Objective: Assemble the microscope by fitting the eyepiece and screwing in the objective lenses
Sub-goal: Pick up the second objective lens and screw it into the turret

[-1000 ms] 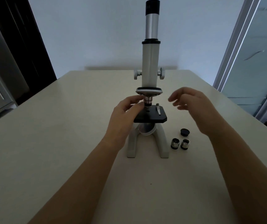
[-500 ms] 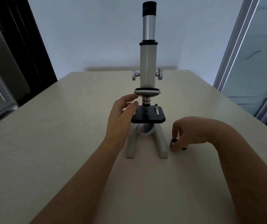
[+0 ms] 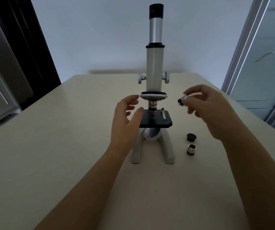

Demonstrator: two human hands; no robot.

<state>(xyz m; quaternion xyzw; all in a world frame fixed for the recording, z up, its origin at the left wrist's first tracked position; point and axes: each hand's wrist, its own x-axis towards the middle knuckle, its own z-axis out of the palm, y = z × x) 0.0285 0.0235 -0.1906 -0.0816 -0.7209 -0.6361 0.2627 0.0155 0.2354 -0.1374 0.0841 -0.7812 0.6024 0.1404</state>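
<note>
A white microscope [image 3: 154, 68] stands upright on the beige table [image 3: 50, 146], its black eyepiece [image 3: 156, 10] seated in the top of the tube. One objective lens [image 3: 152, 106] hangs from the nosepiece [image 3: 153, 95] above the black stage [image 3: 155, 119]. My left hand [image 3: 125, 120] is open just left of the nosepiece and stage, holding nothing. My right hand [image 3: 204, 105] is raised to the right of the nosepiece, pinching a silver and black objective lens [image 3: 182, 100]. Another objective lens [image 3: 191, 149] stands on the table right of the base.
A small black cap [image 3: 191, 136] lies on the table just behind the loose lens. A glass door [image 3: 263, 63] is on the right, dark furniture [image 3: 25, 47] on the left, and a pale wall beyond the table's far edge.
My right hand went down to the loose lenses, picked one up and lifted it beside the nosepiece. My left hand came off the mounted lens and opened.
</note>
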